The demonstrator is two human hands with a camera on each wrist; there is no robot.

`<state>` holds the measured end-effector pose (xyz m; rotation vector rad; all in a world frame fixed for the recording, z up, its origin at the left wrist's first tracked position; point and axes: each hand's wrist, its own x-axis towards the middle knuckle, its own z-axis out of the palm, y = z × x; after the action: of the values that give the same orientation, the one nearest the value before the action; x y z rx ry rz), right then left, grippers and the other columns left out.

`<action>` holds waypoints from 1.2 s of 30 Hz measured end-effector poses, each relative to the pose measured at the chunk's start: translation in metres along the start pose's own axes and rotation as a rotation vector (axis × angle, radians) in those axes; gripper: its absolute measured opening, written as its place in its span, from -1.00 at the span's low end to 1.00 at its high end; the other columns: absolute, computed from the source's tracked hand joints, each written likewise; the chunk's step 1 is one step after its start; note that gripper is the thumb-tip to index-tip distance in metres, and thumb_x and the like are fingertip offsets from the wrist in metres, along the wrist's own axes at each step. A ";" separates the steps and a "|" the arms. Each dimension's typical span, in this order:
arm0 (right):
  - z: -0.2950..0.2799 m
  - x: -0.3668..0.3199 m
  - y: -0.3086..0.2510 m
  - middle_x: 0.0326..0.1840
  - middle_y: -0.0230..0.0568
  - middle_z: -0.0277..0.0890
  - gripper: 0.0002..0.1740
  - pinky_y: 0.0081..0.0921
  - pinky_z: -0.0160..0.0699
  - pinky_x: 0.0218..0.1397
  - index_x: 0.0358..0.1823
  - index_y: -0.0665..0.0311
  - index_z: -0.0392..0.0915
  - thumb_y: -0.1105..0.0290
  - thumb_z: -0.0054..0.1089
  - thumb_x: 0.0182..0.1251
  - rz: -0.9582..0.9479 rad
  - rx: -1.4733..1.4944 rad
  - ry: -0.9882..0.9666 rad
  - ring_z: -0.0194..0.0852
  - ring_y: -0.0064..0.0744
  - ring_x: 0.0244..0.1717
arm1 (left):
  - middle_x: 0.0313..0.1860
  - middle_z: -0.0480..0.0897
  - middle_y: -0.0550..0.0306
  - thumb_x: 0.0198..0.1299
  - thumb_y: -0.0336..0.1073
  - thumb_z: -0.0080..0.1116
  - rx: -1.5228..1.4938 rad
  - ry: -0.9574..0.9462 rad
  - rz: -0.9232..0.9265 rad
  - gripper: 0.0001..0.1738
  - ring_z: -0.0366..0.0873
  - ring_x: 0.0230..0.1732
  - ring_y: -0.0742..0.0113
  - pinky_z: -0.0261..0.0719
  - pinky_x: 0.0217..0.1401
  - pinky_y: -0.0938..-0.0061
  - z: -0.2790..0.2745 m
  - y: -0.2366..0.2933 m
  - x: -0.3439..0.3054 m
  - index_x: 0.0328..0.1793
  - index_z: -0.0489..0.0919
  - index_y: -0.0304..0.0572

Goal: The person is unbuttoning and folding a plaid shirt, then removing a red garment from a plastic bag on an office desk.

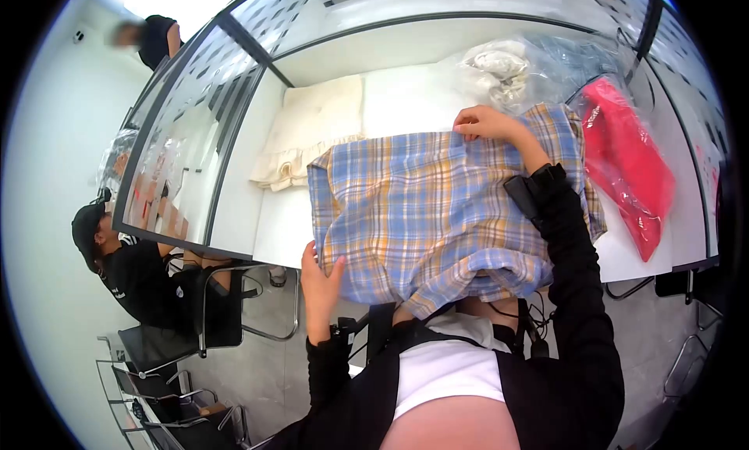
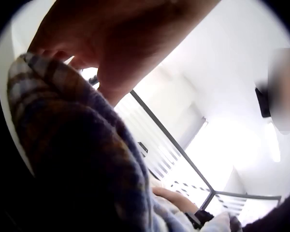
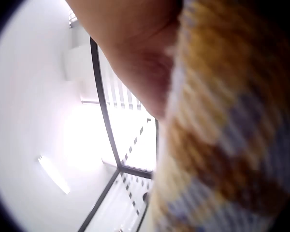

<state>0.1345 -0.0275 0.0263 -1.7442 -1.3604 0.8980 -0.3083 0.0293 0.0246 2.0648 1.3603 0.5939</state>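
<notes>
A blue, yellow and white plaid garment (image 1: 406,208) lies spread over the table's front part, its near side bunched and hanging past the edge. My left hand (image 1: 320,288) is at its near left corner, thumb and fingers spread apart and touching the cloth. At the far edge, my right hand (image 1: 495,125) pinches the cloth with bent fingers. In the left wrist view, plaid cloth (image 2: 82,140) hides part of the left hand (image 2: 106,48). The right wrist view has cloth (image 3: 227,145) close up beside the right hand (image 3: 140,53), whose fingertips are hidden.
A folded cream garment (image 1: 316,126) lies at the back left of the white table (image 1: 398,91). Clear bags with white and blue clothing (image 1: 507,68) are at the back right, beside a bagged pink item (image 1: 628,165). Glass panels surround the table. One person sits left; another is farther back.
</notes>
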 end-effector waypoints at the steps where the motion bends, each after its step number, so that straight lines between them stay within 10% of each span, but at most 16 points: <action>1: -0.001 -0.001 0.001 -0.38 -0.24 0.55 -0.74 -0.57 0.53 -0.29 -0.19 0.34 0.53 0.29 0.12 0.24 -0.020 0.010 -0.009 0.52 -0.52 -0.40 | 0.02 0.48 -0.20 -0.03 -0.24 0.33 -0.092 0.022 -0.065 -0.23 0.52 -0.07 0.03 0.49 -0.07 0.33 0.001 0.004 0.005 0.26 0.21 -0.40; 8: -0.001 -0.004 0.003 -0.34 -0.22 0.58 -0.75 -0.54 0.52 -0.26 -0.18 0.32 0.52 0.29 0.12 0.23 -0.100 -0.045 -0.043 0.56 -0.49 -0.34 | -0.15 0.59 0.01 0.10 -0.29 0.23 -0.682 -0.464 -0.313 -0.50 0.54 -0.19 0.40 0.51 -0.14 0.52 -0.015 -0.001 0.036 0.08 0.39 -0.51; 20: -0.003 -0.023 -0.044 -0.32 -0.20 0.59 -0.72 -0.42 0.52 -0.26 -0.23 0.23 0.54 0.20 0.18 0.13 -0.249 -0.341 0.033 0.57 -0.31 -0.29 | 0.00 0.49 -0.09 0.15 -0.04 0.06 -1.479 -0.311 -0.451 -0.45 0.55 -0.13 0.17 0.56 -0.13 0.31 0.014 0.029 0.011 0.12 0.37 -0.34; 28: 0.078 -0.091 -0.123 -0.55 -0.16 0.52 -0.64 -0.28 0.46 -0.41 -0.31 0.36 0.44 0.14 0.15 0.19 -0.345 -0.478 -0.655 0.51 -0.06 -0.49 | 0.02 0.47 -0.14 0.12 -0.02 0.09 -1.657 -0.323 -0.456 -0.47 0.52 -0.09 0.12 0.51 -0.11 0.25 0.031 0.045 0.015 0.02 0.42 -0.34; 36: 0.076 -0.160 -0.106 0.04 0.11 0.29 -0.41 -0.27 0.42 -0.08 0.18 0.32 0.22 0.14 0.10 0.20 -0.443 -0.462 -0.751 0.40 -0.01 -0.07 | 0.04 0.44 -0.19 0.09 0.01 0.13 -1.538 -0.347 -0.342 -0.49 0.49 -0.06 0.08 0.46 -0.09 0.20 0.037 0.075 0.000 -0.08 0.46 -0.34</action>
<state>-0.0111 -0.1565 0.0954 -1.3377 -2.4905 1.0827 -0.2350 -0.0022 0.0492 0.6116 0.5751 0.7173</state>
